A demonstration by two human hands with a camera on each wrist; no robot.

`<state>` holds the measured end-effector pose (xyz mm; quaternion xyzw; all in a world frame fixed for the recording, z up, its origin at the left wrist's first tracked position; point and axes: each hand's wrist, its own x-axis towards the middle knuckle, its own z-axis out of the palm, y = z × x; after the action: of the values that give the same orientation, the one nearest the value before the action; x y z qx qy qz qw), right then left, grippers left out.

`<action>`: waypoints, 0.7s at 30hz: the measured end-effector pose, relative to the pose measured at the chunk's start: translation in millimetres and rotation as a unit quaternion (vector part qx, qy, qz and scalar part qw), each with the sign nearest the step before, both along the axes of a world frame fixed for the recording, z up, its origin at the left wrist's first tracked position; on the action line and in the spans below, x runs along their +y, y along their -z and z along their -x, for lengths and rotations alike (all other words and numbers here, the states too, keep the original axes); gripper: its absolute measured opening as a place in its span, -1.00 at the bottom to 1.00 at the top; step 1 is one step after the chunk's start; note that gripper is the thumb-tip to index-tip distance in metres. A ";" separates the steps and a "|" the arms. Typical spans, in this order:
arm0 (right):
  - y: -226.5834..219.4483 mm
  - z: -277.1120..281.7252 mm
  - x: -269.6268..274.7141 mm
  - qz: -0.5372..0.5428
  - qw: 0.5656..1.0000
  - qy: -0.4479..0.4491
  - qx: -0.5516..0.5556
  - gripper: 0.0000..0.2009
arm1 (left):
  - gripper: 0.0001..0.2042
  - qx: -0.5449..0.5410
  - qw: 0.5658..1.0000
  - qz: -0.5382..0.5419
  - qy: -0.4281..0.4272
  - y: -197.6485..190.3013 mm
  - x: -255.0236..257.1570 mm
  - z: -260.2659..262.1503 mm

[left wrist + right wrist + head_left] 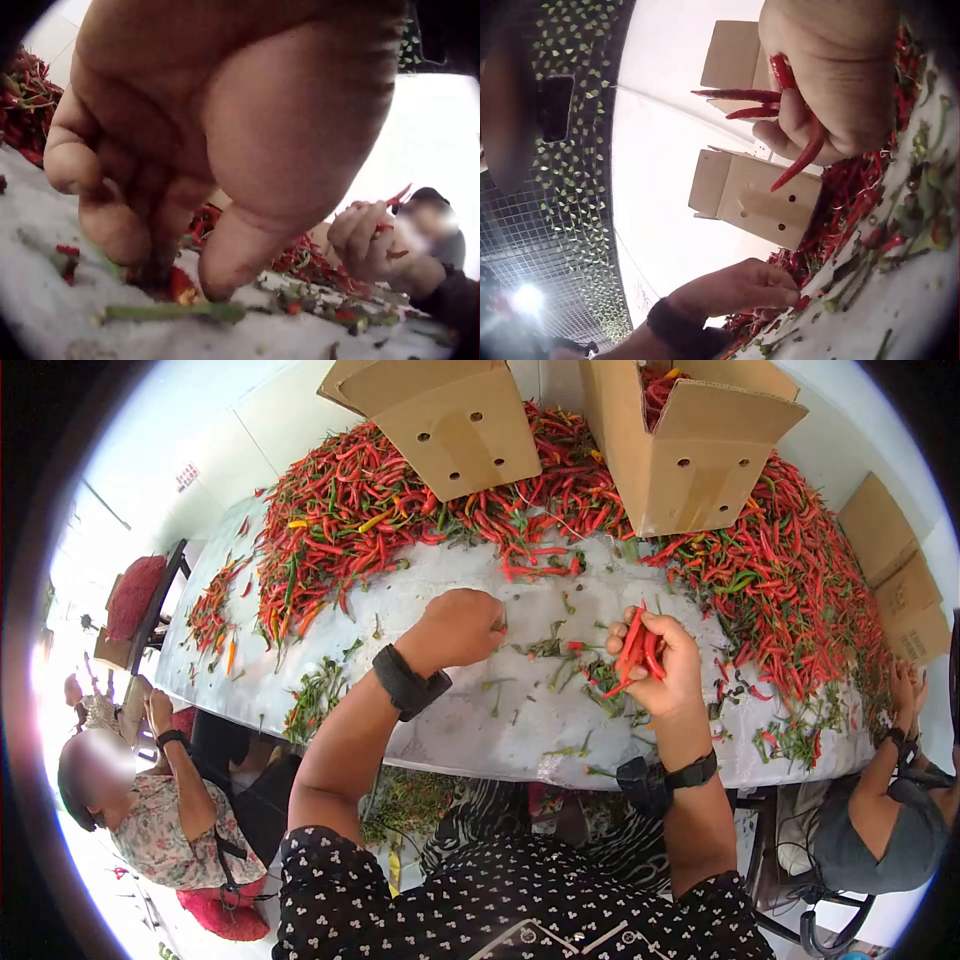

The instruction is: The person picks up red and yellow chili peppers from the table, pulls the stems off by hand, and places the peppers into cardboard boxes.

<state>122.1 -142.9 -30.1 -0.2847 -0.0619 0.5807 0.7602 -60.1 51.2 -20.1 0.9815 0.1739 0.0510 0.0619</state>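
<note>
My right hand (665, 660) is raised over the table, its curled fingers gripping several red chili peppers (640, 645). In the right wrist view their pointed tips stick out past the fingers. My left hand (455, 630) is low over the tabletop, palm down. Seen from the left wrist, its thumb and fingers close around a red chili pepper (180, 286), whose cut end shows between them. A green stem (169, 313) lies just in front of those fingertips. Most of that pepper is hidden by the fingers.
Large heaps of red chili peppers (340, 530) cover the back and right of the table (430, 575). Two cardboard boxes (470, 450) stand among them. Green stems and scraps (320, 695) are scattered about. One person (150, 800) sits at left, another (880, 830) at right.
</note>
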 end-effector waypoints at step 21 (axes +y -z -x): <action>-2.8 -6.7 -3.9 -0.033 0.999 0.023 -0.032 -0.92 | -0.80 -0.139 0.990 -0.015 0.023 20.1 50.4 -95.2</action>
<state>128.8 -146.7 -27.3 -0.2793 -0.0992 0.5509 0.7802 35.0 101.6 -40.2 0.9695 0.1398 0.1882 0.0720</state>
